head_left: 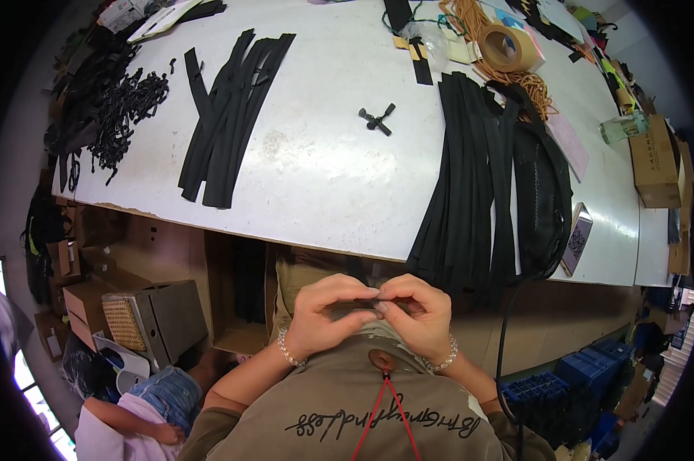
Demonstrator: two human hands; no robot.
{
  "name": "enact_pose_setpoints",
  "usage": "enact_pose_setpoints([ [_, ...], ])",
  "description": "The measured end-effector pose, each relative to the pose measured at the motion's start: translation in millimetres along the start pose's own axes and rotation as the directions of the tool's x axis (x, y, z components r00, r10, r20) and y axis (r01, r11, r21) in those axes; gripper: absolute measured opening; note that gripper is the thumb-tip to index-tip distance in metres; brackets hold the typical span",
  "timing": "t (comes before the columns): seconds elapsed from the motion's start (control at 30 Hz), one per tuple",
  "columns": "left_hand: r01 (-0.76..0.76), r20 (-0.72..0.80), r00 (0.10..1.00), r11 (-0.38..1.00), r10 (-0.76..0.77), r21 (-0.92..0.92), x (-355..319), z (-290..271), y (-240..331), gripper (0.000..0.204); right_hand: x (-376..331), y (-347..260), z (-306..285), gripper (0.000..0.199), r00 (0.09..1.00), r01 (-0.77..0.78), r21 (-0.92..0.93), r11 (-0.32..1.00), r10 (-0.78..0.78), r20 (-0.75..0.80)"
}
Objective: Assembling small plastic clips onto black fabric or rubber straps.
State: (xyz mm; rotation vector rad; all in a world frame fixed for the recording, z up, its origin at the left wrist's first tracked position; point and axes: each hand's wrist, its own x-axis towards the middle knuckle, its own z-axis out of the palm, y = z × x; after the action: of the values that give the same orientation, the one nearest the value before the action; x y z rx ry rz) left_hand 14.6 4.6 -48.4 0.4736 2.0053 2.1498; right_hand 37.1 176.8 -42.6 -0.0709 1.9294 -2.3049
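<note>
My left hand (327, 309) and my right hand (418, 309) meet in front of my chest, just off the table's near edge. Both are closed in a pinch, fingertips touching, on a small dark piece that is mostly hidden. Nearest on the table lies a fan of long black fabric strips (463, 177), their ends over the edge. Farther left a second bundle of black strips (235, 115) is spread at a slant. Between the bundles sit several small black pieces with cord-like stems (377, 121). A heap of similar small black pieces (128, 111) lies at the far left.
The white table (316, 184) also bears a black mesh bag (543, 184), a phone-like slab (577, 240), a tape roll (506, 49) and tan cord (527, 84). A cardboard box (655, 163) stands right. Below left are boxes (159, 319) and another person's arm (132, 419); blue crates (569, 376) stand lower right.
</note>
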Motion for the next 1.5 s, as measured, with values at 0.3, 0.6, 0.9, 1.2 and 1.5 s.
enact_pose_setpoints([
  [0.3,0.404,0.048,0.902,0.800,-0.428,-0.444,4,0,-7,0.015,14,-3,0,0.005,0.982,-0.185,0.010,0.983,0.185,0.033],
  [0.6,0.495,0.197,0.830,0.528,-0.521,-0.690,23,-3,-3,0.016,35,-8,-6,0.008,0.948,-0.314,0.239,0.919,0.291,0.125],
  [0.9,0.464,0.174,0.827,0.473,-0.535,-0.749,37,-11,6,0.015,41,-21,-3,0.009,0.971,-0.241,0.250,0.938,0.231,0.068],
  [1.2,0.489,0.167,0.837,0.575,-0.522,-0.656,37,-17,12,0.012,47,-32,1,0.008,0.983,-0.174,0.120,0.977,0.165,0.084],
  [1.5,0.532,0.212,0.823,0.586,-0.527,-0.611,32,-21,12,0.006,47,-31,-3,0.010,0.958,-0.235,-0.011,0.972,0.233,0.166],
])
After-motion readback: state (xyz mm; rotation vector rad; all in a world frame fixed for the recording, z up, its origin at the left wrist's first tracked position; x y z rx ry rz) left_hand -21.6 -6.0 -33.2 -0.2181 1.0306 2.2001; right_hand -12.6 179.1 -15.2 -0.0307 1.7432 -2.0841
